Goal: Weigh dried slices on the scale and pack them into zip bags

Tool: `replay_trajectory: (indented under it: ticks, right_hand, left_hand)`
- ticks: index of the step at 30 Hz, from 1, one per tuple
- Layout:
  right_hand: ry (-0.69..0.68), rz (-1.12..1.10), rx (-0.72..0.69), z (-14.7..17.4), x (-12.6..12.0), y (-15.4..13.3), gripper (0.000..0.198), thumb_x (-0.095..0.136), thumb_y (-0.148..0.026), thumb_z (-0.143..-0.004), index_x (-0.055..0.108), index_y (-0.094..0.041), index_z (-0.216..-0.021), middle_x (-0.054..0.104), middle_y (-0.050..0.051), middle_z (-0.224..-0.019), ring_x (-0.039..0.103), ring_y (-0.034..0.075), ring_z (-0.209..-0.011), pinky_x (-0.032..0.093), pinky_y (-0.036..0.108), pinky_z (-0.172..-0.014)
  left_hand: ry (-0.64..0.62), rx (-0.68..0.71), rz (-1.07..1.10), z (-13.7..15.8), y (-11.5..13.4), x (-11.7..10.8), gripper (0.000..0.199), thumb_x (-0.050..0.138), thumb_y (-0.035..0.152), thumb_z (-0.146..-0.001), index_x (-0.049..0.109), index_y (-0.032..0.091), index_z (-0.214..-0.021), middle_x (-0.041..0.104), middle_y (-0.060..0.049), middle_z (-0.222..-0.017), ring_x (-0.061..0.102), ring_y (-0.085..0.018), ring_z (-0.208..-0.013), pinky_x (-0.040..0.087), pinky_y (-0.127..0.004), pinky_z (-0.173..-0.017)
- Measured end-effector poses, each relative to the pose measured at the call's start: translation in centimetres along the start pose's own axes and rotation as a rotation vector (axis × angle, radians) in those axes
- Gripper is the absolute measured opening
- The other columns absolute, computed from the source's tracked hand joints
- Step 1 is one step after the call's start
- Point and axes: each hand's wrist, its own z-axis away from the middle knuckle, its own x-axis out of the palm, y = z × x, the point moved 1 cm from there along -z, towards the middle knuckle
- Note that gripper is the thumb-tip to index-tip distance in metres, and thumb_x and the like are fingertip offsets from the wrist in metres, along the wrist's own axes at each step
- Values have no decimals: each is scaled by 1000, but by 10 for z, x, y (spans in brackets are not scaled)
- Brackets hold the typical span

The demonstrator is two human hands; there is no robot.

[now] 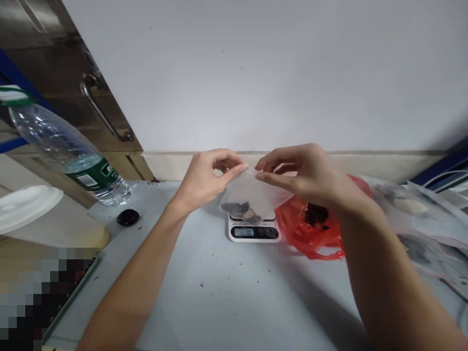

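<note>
Both hands pinch the top edge of a small translucent plastic bag [252, 192], which hangs in front of and above a digital scale [234, 238]. Dark and brownish dried pieces [241, 210] lie in the bag's lower part; their kind I cannot make out. My left hand [214, 175] grips the edge between thumb and fingers. Close beside it, my right hand [300, 170] grips the same edge, its fingers curled. The scale's display appears to read 0.0, and the bag hides most of its platform. Right of the scale, a red plastic bag [292, 229] lies open around dark pieces [316, 215].
At left stand a water bottle [54, 131], a white lidded container [47, 214] and a round black object [127, 217]. A dark flat device [69, 292] occupies the lower left. More clear bags [420, 243] lie at right. The wall [256, 78] rises behind; crumbs dot the table [219, 312].
</note>
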Motion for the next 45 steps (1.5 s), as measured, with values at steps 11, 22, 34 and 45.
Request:
replay_trajectory:
  ticks: [11, 22, 34, 45]
  right_hand:
    - [4, 24, -5, 1, -5, 3, 29, 72, -51, -84, 77, -23, -82, 74, 6, -81, 67, 21, -74, 58, 39, -75]
    - [-80, 125, -78, 3, 3, -6, 20, 63, -36, -89, 72, -21, -80, 77, 6, -82, 69, 21, -74, 53, 34, -69]
    - [-117, 270, -24, 2, -15, 13, 24, 58, -44, -89, 68, -23, -85, 74, 8, -85, 67, 23, -68, 51, 37, -63]
    - [-74, 265, 33, 6, -36, 32, 33, 60, -55, -86, 68, -24, -81, 73, 5, -79, 66, 20, -69, 54, 35, -64]
  left_hand:
    - [-80, 96, -168, 2, 4, -1, 17, 69, 31, -92, 72, 19, -79, 77, -3, -82, 68, -17, -78, 54, -29, -76]
    - [-90, 300, -302, 8, 10, 5, 12, 66, 13, -90, 67, 18, -80, 74, 1, -79, 65, -13, -73, 44, -22, -60]
    - [-134, 270, -428, 3, 14, -8, 13, 62, 15, -92, 62, 19, -80, 72, 2, -79, 61, -13, -70, 43, -23, -59]
    - [-115, 210, -437, 1, 11, -19, 14, 63, 20, -92, 63, 19, -78, 75, -2, -83, 68, -16, -79, 46, -21, -54]
